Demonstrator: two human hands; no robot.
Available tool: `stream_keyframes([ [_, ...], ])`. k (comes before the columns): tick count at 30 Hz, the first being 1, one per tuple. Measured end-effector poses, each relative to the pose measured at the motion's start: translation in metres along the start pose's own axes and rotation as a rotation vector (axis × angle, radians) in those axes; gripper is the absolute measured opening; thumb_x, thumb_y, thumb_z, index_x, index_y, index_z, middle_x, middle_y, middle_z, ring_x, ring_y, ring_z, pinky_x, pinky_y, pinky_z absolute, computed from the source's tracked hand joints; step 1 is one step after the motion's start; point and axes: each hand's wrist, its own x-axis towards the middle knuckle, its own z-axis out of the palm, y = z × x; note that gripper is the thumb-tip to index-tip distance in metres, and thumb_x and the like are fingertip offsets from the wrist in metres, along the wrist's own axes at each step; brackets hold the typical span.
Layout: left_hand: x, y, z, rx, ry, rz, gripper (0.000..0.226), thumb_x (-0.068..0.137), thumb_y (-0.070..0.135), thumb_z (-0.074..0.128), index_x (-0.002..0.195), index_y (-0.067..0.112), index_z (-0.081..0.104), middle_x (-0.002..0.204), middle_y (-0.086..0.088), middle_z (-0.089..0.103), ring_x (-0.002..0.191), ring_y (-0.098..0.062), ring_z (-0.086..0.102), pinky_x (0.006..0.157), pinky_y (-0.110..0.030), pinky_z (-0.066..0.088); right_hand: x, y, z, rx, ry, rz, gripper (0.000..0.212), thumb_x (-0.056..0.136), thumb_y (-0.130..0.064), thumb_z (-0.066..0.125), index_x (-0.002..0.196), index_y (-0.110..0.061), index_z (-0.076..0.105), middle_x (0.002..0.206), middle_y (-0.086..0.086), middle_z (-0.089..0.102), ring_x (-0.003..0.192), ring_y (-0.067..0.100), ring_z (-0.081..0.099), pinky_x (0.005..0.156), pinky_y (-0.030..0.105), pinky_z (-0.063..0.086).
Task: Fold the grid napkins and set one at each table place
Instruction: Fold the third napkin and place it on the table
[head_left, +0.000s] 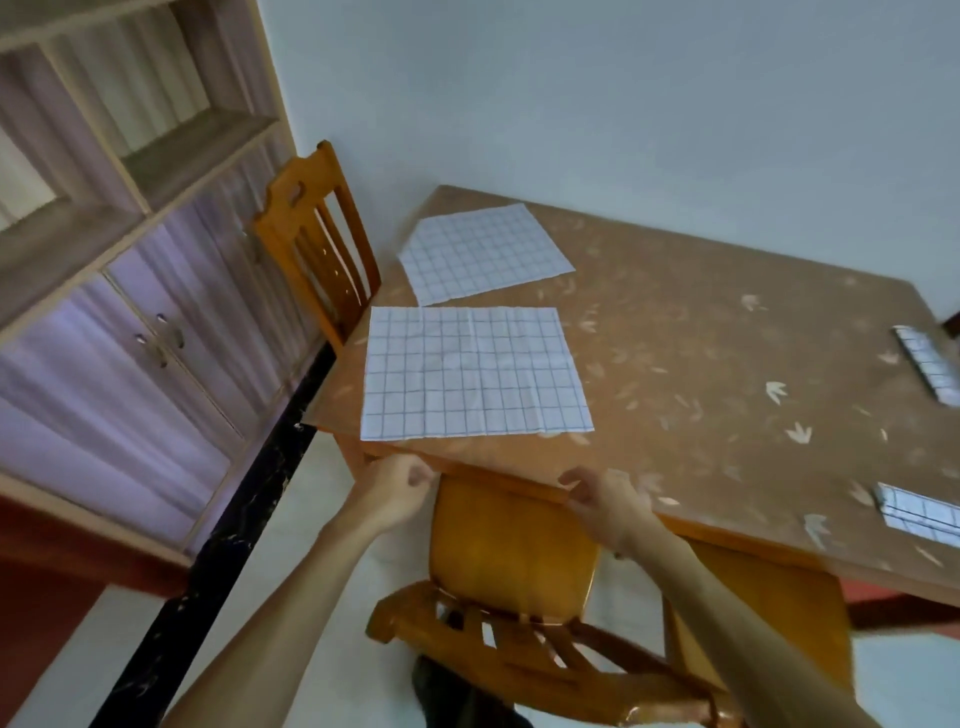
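a brown leaf-patterned counter (701, 338) carries four grid napkins. the nearest unfolded grid napkin (475, 371) lies flat at the counter's near left corner, its near edge running along the counter's near edge and its left part reaching the left edge. a second unfolded grid napkin (485, 252) lies flat just beyond it, toward the far left corner, turned at an angle, the two sheets almost touching at one corner. a folded grid napkin (930, 364) rests at the counter's right edge, and another folded grid napkin (919, 514) sits near the near right part of the counter, well apart from the flat sheets.

the left hand (397, 491) hangs just below the counter's near edge, under the near left corner of the nearest napkin, its grip loosely curled with fingertips close together and clamped on nothing. the right hand (602, 499) sits at the counter's near edge below the napkin's near right corner, fingers bent and pinched toward the thumb; whether it touches the rim i cannot tell.

a wooden chair (514, 571) is tucked under the near edge between the forearms, and another wooden chair (317, 234) stands at the left edge. a cabinet (130, 260) fills the left.
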Motion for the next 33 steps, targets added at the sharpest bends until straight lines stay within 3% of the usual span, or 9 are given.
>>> stream_keyframes([
  [3,0.055,-0.004,-0.004,-0.033,0.092,-0.119,0.018,0.101,0.024,0.054,0.108,0.019,0.069,0.113,-0.002,0.07,0.098,-0.02,0.067,0.063,-0.021,0.049,0.066,0.007,-0.003,0.065,0.021,0.118,0.033,0.095,-0.02,0.054,0.127,-0.022,0.061,0.121,0.003,0.068,0.094,0.015,0.065,0.076,0.023,0.057],
  [8,0.132,-0.014,-0.014,-0.065,0.219,-0.32,0.021,0.098,0.022,0.059,0.115,0.013,0.068,0.123,-0.007,0.067,0.102,-0.023,0.06,0.082,-0.03,0.043,0.156,0.023,-0.006,0.132,0.093,0.304,0.039,0.096,-0.02,0.051,0.134,-0.014,0.056,0.126,0.013,0.066,0.11,0.031,0.065,0.09,0.037,0.053],
  [12,0.178,-0.035,-0.014,-0.046,0.263,-0.398,0.037,0.097,0.02,0.061,0.131,0.006,0.058,0.134,-0.018,0.059,0.116,-0.037,0.06,0.096,-0.043,0.048,0.206,0.048,0.002,0.184,0.162,0.475,0.04,0.093,-0.014,0.056,0.128,0.006,0.05,0.128,0.025,0.056,0.107,0.037,0.057,0.082,0.036,0.044],
  [16,0.194,-0.042,-0.001,0.027,0.215,-0.309,0.052,0.097,0.019,0.061,0.145,0.007,0.046,0.15,-0.016,0.046,0.133,-0.036,0.05,0.108,-0.048,0.043,0.229,0.055,0.016,0.25,0.213,0.628,0.06,0.091,-0.025,0.067,0.133,0.011,0.041,0.133,0.03,0.046,0.12,0.046,0.05,0.101,0.046,0.042],
  [18,0.198,-0.043,0.005,0.075,0.162,-0.262,0.048,0.097,0.017,0.061,0.142,0.008,0.049,0.145,-0.015,0.049,0.132,-0.035,0.05,0.108,-0.048,0.044,0.236,0.053,0.02,0.314,0.238,0.646,0.061,0.091,-0.027,0.069,0.131,0.011,0.041,0.131,0.03,0.048,0.118,0.046,0.052,0.097,0.045,0.045],
  [21,0.205,-0.049,0.005,0.156,0.111,-0.222,0.033,0.095,0.014,0.062,0.127,0.005,0.059,0.13,-0.015,0.058,0.121,-0.034,0.055,0.098,-0.044,0.047,0.243,0.052,0.028,0.327,0.243,0.594,0.039,0.093,-0.025,0.066,0.116,0.005,0.057,0.106,0.021,0.063,0.108,0.04,0.061,0.078,0.037,0.046],
  [26,0.208,-0.062,-0.022,0.1,0.041,-0.245,0.037,0.096,0.011,0.062,0.132,0.002,0.06,0.135,-0.019,0.062,0.124,-0.036,0.059,0.106,-0.043,0.046,0.238,0.03,0.028,0.314,0.283,0.419,0.018,0.079,-0.009,0.066,0.074,0.008,0.063,0.064,0.006,0.05,0.064,0.034,0.061,0.043,0.03,0.029],
  [29,0.202,-0.044,-0.042,0.077,0.055,-0.152,0.037,0.098,0.011,0.061,0.135,0.007,0.059,0.136,-0.015,0.062,0.118,-0.029,0.061,0.098,-0.037,0.048,0.221,-0.001,0.012,0.414,0.282,0.298,0.007,0.081,-0.009,0.063,0.075,-0.005,0.062,0.068,-0.001,0.055,0.063,0.017,0.054,0.052,0.027,0.037],
  [33,0.195,0.005,-0.065,0.016,0.051,0.075,0.035,0.099,0.01,0.059,0.134,0.017,0.06,0.133,-0.003,0.063,0.107,-0.015,0.061,0.087,-0.029,0.053,0.179,-0.048,-0.021,0.53,0.373,0.054,0.023,0.087,0.005,0.053,0.074,-0.014,0.054,0.071,-0.012,0.057,0.065,0.0,0.056,0.057,0.015,0.039],
])
